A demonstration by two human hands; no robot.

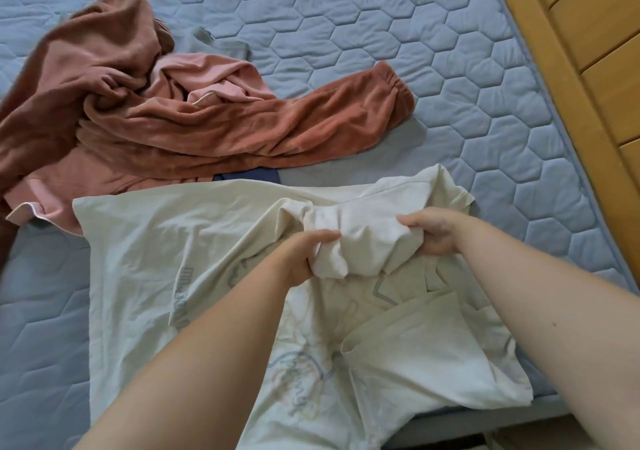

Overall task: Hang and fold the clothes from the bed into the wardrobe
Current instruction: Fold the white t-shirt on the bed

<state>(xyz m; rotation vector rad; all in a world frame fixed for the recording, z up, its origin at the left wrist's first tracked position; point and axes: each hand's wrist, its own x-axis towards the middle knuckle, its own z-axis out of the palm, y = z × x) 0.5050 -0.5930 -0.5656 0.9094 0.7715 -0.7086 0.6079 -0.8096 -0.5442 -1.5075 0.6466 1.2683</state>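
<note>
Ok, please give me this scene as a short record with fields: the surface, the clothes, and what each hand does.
surface: grey quilted mattress
worked item: cream shirt, partly spread, middle bunched up
left hand: grips the bunched cloth
right hand: grips the same bunch from the other side
other clothes: rust fleece garment and pink garment, both crumpled, behind the shirt

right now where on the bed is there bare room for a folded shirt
Bare grey quilted mattress lies far right, between the rust-brown fleece garment and the wooden bed frame, and near left beside the cream printed t-shirt. Far left is crowded.
</note>
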